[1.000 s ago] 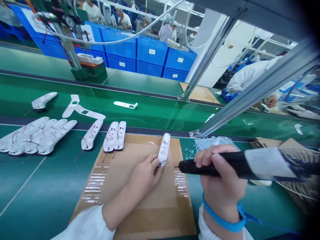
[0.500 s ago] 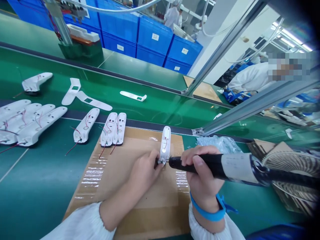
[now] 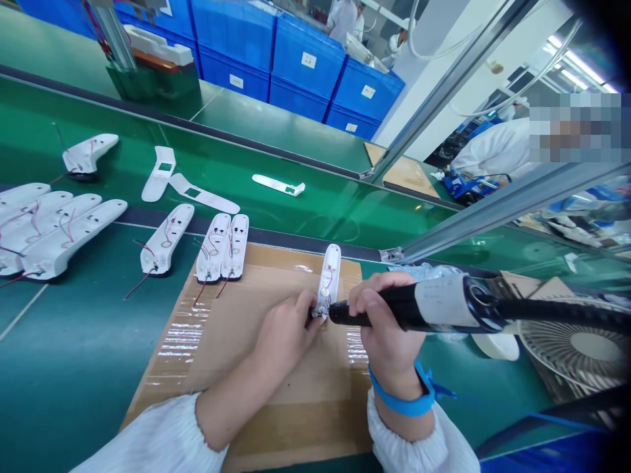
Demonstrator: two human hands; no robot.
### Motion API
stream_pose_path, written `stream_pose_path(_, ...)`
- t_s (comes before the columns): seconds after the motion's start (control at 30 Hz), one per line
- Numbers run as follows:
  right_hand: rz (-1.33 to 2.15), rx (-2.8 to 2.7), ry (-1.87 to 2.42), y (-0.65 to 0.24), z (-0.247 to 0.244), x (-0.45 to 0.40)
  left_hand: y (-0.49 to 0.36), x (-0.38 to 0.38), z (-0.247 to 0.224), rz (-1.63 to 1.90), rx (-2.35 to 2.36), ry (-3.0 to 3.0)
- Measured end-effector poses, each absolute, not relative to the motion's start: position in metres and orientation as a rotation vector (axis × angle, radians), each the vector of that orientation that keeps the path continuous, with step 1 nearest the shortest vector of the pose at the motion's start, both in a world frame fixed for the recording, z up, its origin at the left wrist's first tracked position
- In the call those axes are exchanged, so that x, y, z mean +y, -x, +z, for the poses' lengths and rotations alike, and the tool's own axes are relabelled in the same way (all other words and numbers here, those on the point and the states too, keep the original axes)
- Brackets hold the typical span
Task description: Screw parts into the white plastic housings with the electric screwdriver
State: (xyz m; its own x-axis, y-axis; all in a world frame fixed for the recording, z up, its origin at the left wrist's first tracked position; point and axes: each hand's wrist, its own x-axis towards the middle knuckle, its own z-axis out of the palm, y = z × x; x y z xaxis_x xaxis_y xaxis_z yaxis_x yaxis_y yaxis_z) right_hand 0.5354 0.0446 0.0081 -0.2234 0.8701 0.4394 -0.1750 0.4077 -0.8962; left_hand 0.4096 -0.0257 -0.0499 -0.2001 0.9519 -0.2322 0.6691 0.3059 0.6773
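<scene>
On cardboard, pinching white housing at six o'clock in left hand, likely for steadiness; clamping driver at three in right hand.

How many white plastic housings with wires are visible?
9 housings: four overlapping at left, one beside them, two paired at the brown cardboard's corner, one in the left hand, one on the green belt. Others may be cut off at left.
</scene>
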Motion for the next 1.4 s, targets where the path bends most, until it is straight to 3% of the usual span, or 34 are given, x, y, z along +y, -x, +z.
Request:
stream_pose_path(0.33, 1.138, -1.416, 0.678, -0.532, 0.004, 0.051, -0.409, -0.027, -0.047, 0.521, 1.938, -1.412)
stream_pose_path(0.7, 1.120, -1.504, 0.616, -0.536, 0.009, 0.048, -0.400, -0.033, -0.070, 0.731, 1.967, -1.450)
stream_pose_path(0.87, 0.785, -1.293, 0.655, -0.600, 0.033, 0.051, -0.397, -0.032, -0.081, 0.823, 2.018, -1.455)
stream_pose_path(1.0, 0.586, -1.148, 0.820, -0.653, 0.023, 0.071, -0.398, -0.030, -0.084, 0.859, 2.052, -1.474)
stream_pose_path(1.2, 0.584, -1.147, 0.851, -0.668, -0.006, 0.089, -0.396, -0.030, -0.088, 0.855, 2.050, -1.537)
stream_pose_path(1.4, 0.611, -1.139, 0.820, -0.660, 0.006, 0.082, -0.399, -0.035, -0.088, 1.103, 1.936, -1.790)
